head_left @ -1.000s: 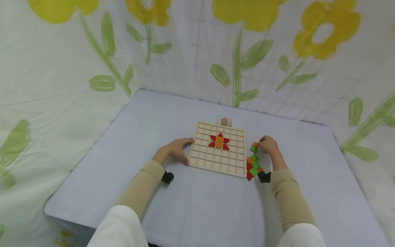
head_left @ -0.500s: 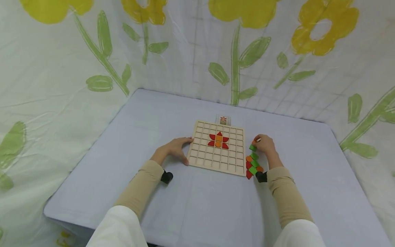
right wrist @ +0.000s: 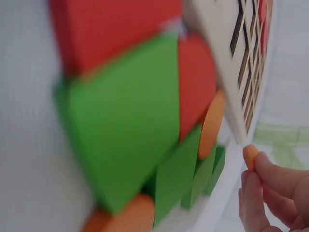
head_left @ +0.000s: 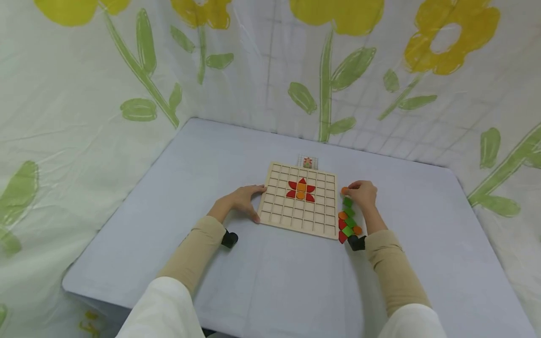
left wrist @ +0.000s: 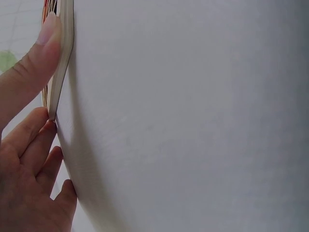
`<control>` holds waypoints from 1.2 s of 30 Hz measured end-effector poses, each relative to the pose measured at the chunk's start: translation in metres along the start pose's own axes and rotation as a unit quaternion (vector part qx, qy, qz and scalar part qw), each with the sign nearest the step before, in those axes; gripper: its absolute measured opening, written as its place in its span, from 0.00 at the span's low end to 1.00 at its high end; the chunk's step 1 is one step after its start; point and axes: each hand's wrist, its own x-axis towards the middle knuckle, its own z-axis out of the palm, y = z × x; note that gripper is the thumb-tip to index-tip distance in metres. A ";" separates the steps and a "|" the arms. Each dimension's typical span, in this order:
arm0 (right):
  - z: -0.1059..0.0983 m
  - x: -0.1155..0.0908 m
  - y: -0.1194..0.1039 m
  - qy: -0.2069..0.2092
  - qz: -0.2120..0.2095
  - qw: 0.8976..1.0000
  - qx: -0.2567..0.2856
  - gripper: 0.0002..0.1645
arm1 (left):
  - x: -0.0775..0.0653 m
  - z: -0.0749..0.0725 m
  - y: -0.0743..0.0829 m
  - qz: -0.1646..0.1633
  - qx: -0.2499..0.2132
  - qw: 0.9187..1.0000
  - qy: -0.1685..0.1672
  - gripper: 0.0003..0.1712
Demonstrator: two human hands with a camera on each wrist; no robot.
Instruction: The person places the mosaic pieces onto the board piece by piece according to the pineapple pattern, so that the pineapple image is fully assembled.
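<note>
Head view: two bare hands work at a pale table [head_left: 253, 291]. The left hand [head_left: 242, 201] is spread wide, thumb and fingertips touching the left edge of a square wooden grid board [head_left: 270, 209]; its forearm, in a tan sleeve [head_left: 194, 249], reaches inward from lower left. The right hand [head_left: 364, 192] pinches an orange disc [head_left: 344, 191] just beyond the board's right edge, wrist bent toward the board. Below the disc, loose green pieces [head_left: 349, 222], with red and orange ones, line that edge. Red pieces [head_left: 310, 188] surround an orange square [head_left: 302, 187] and orange circle [head_left: 300, 195] on the board, and a small picture card [head_left: 307, 162] touches its far side.

Left wrist view: the thumb [left wrist: 29, 67] presses the board's edge, two fingertips meet it farther along, and the remaining fingers fan apart, contact the head view is too distant to detail.

Right wrist view: close up, thumb and forefinger grip the disc by its rim, near the board's corner; the loose pieces show their thickness, the nearest blurred.
</note>
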 end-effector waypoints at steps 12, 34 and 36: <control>0.032 -0.011 -0.040 -0.103 0.009 0.980 0.170 0.16 | 0.003 0.000 0.000 0.001 0.010 1.000 0.001 0.59; 0.083 -0.033 -0.076 -0.178 -0.027 0.977 0.114 0.08 | 0.002 0.000 0.002 -0.021 0.008 1.000 -0.003 0.59; 0.085 -0.034 -0.078 -0.164 -0.042 0.982 0.079 0.08 | 0.003 0.001 0.002 -0.020 0.009 1.000 -0.003 0.59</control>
